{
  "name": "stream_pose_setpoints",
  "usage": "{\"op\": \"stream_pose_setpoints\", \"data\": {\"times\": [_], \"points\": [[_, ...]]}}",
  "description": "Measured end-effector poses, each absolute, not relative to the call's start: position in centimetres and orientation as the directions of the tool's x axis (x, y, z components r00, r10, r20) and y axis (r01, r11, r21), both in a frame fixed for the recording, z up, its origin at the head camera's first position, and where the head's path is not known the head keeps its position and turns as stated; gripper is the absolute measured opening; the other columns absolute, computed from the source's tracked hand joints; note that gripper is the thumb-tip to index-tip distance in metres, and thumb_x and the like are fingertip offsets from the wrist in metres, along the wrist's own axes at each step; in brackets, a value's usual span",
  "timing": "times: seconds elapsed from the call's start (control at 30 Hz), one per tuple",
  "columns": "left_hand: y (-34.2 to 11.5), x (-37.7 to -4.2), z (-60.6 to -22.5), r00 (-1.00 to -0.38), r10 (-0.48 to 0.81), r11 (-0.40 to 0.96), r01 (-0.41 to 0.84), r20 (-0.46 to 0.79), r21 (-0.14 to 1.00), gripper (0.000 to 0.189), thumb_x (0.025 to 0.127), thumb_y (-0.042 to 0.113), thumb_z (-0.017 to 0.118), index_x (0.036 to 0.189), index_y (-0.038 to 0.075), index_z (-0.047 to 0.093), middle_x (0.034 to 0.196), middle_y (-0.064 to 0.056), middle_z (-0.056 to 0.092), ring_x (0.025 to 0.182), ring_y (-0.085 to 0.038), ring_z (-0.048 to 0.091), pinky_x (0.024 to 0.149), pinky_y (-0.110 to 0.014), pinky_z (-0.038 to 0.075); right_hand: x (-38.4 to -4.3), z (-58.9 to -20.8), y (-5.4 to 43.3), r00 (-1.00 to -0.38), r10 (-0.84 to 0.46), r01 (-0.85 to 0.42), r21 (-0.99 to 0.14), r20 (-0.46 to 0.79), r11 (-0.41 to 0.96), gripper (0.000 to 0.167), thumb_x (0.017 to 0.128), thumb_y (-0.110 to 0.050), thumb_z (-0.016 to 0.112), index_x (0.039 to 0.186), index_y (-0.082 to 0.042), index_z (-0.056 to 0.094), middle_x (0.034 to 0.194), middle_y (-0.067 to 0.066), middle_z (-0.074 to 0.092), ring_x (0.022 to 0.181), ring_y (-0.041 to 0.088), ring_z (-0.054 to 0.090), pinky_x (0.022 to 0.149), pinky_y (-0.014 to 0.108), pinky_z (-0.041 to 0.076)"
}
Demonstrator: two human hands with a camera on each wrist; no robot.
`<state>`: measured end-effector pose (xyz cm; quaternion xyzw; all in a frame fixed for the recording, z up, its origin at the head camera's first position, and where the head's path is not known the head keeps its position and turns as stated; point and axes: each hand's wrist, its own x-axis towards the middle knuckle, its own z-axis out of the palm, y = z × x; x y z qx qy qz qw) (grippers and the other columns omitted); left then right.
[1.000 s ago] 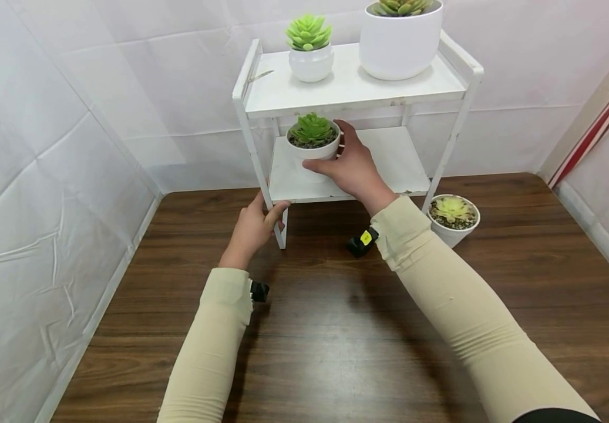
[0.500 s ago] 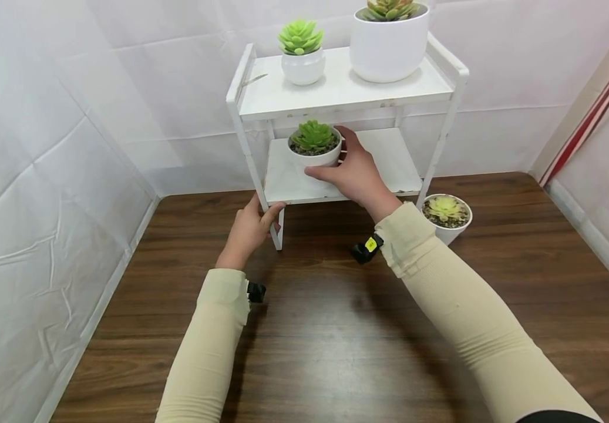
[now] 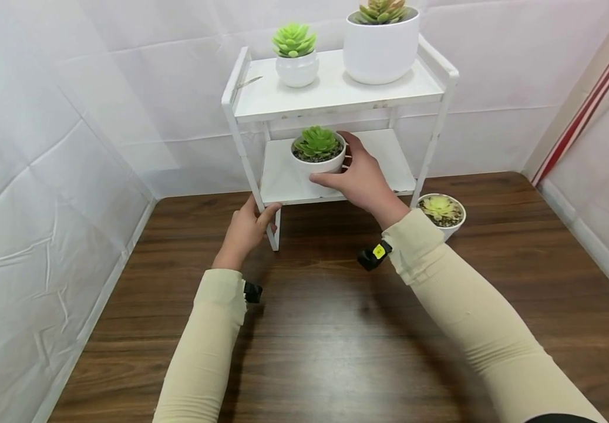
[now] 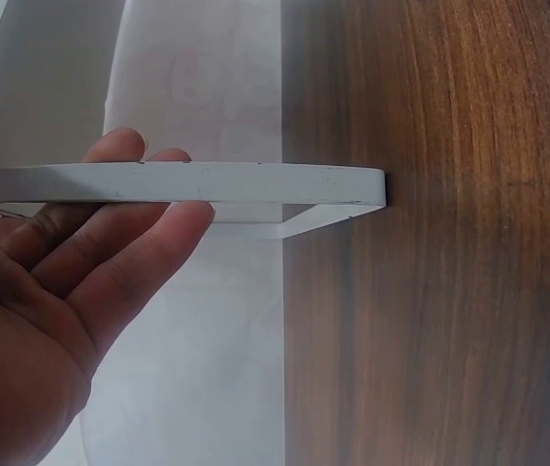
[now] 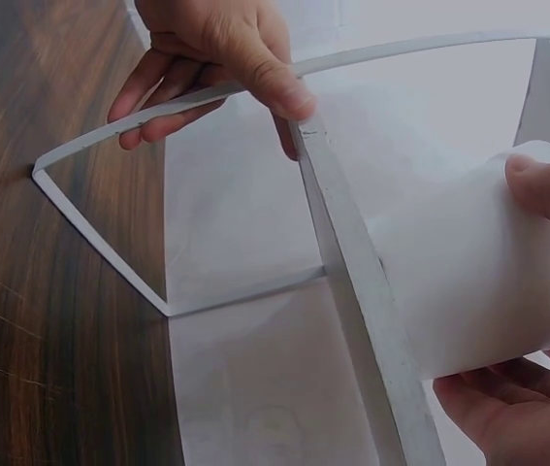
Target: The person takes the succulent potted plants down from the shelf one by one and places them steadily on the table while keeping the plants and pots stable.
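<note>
In the head view my right hand [image 3: 363, 179] grips a green succulent in a small white pot [image 3: 318, 151] from its right side. Thumb in front, fingers behind, the pot is over the left half of the rack's lower shelf [image 3: 378, 155]. Up close in the right wrist view, the white pot [image 5: 488, 262] stands by the shelf edge, between thumb and fingers. My left hand [image 3: 244, 230] holds the white two-tier rack [image 3: 336, 106] at its left front leg, thumb at the lower shelf's corner. The left wrist view has the left hand's fingers [image 4: 129, 272] around the leg [image 4: 255, 183].
On the top shelf are a small white pot with a bright green succulent [image 3: 296, 66] and a large white pot [image 3: 380, 50]. A pale yellow succulent in a white pot [image 3: 441, 214] stands on the wooden table [image 3: 304, 352] by the rack's right leg. White cloth [image 3: 98, 117] hangs behind.
The right hand has moved the potted succulent a little rightward and nearer over the lower shelf. The left hand keeps its hold on the rack leg. The head view has shifted slightly.
</note>
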<state>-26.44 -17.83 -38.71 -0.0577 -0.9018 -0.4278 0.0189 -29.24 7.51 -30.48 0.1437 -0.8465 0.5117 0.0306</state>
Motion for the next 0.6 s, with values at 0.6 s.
{"op": "stream_pose_setpoints", "data": {"times": [0.6], "points": [[-17.8, -26.3, -38.7, -0.994, 0.086, 0.62, 0.109, 0.071, 0.777, 0.077, 0.085, 0.075, 0.042, 0.145, 0.027, 0.035, 0.088, -0.014, 0.073, 0.075, -0.027, 0.069, 0.068, -0.036, 0.057, -27.2, -30.3, 9.6, -0.939, -0.235, -0.325, -0.876, 0.252, 0.358, 0.099, 0.071, -0.038, 0.087, 0.15, -0.022, 0.029, 0.144, 0.002, 0.046, 0.124, 0.018, 0.055, 0.098, 0.034, 0.05]]}}
